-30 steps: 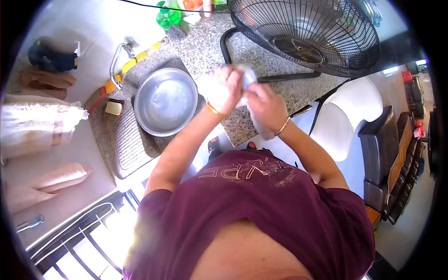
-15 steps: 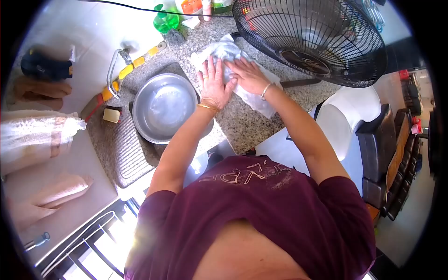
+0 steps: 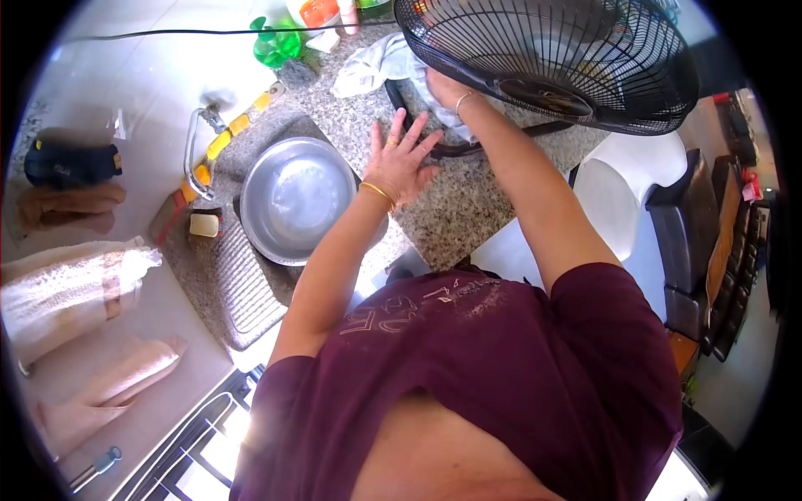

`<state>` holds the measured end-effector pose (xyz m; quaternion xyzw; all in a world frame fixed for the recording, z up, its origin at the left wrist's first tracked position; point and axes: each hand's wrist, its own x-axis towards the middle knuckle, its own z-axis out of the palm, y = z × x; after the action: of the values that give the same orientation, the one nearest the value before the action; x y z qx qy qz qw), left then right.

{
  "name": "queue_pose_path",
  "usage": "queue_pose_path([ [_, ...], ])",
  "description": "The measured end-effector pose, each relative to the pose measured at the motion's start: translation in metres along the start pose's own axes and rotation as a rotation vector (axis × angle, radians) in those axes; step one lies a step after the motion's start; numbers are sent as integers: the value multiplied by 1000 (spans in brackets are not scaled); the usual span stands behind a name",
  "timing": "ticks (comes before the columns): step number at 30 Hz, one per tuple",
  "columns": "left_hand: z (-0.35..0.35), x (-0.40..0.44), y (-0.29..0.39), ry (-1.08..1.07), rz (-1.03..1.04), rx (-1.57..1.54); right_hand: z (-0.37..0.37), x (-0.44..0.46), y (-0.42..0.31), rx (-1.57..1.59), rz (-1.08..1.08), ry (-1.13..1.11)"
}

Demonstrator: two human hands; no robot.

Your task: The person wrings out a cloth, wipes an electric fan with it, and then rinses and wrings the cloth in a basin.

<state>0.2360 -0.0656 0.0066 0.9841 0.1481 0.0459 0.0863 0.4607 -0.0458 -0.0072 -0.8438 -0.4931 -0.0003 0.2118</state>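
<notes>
My left hand (image 3: 401, 159) lies with fingers spread on the speckled granite counter (image 3: 455, 209), its fingertips close to the black curved base (image 3: 455, 151) of the fan. My right hand (image 3: 449, 88) is on the white cloth (image 3: 380, 65), partly under the rim of the black fan (image 3: 543, 63). The fan hides its fingers, so their grip does not show. The cloth is bunched and runs across the fan's base.
Left of my hands a round metal basin (image 3: 296, 200) sits in the sink, near the faucet (image 3: 196, 150) and a sponge (image 3: 204, 224). A green bottle (image 3: 277, 46) stands at the back. A white chair (image 3: 614, 196) is at the right.
My right hand has moved up and under the fan's rim, shifting the cloth. My left hand has come off the cloth onto the counter. More of the fan's base now shows.
</notes>
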Motion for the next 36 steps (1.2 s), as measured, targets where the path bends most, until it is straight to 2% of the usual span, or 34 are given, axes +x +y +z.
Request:
queue_pose_path([
  [2,3,-1,0,25,-7,-29,-2,-3,18,-8,-69,107],
  [4,4,1,0,44,-22,-53,-13,-16,29,1,-19,32],
  [6,4,2,0,36,-42,-83,-21,-32,47,5,36,113],
  [8,4,3,0,24,-62,-111,-32,-43,80,-97,-12,74],
  [10,3,3,1,16,-75,-97,-47,-52,79,-192,-49,29],
  [12,4,2,2,32,-78,-93,-62,-53,74,-283,223,-209],
  [13,4,2,2,50,-82,-89,-54,-52,79,-282,224,-205],
  [15,6,2,1,53,-80,-84,-30,-52,93,-191,247,55],
  [16,6,2,2,60,-81,-83,-29,-50,94,-194,255,57],
  [18,8,2,4,59,-81,-80,-24,-43,88,-8,300,-153],
  [20,8,3,3,57,-91,-61,-42,-55,49,-95,304,-286],
  [22,8,6,3,-14,-88,-17,-47,-67,28,-149,100,-435],
  [24,17,5,-1,99,-98,-82,-38,-96,7,-273,-126,-80],
  [26,16,5,-1,132,-112,-65,-63,-111,-9,-464,-621,-259],
  [27,22,5,-5,170,-120,-92,-23,-115,2,-246,-580,-157],
  [28,24,5,-6,209,-129,-119,-37,-123,-4,-243,-575,-153],
  [30,25,5,-8,190,-125,-97,-63,-146,-14,-22,-395,-59],
  [33,23,4,-8,182,-118,-73,-73,-146,20,-112,-489,15],
  [36,23,4,-6,186,-144,-66,-85,-143,102,-202,-515,93],
])
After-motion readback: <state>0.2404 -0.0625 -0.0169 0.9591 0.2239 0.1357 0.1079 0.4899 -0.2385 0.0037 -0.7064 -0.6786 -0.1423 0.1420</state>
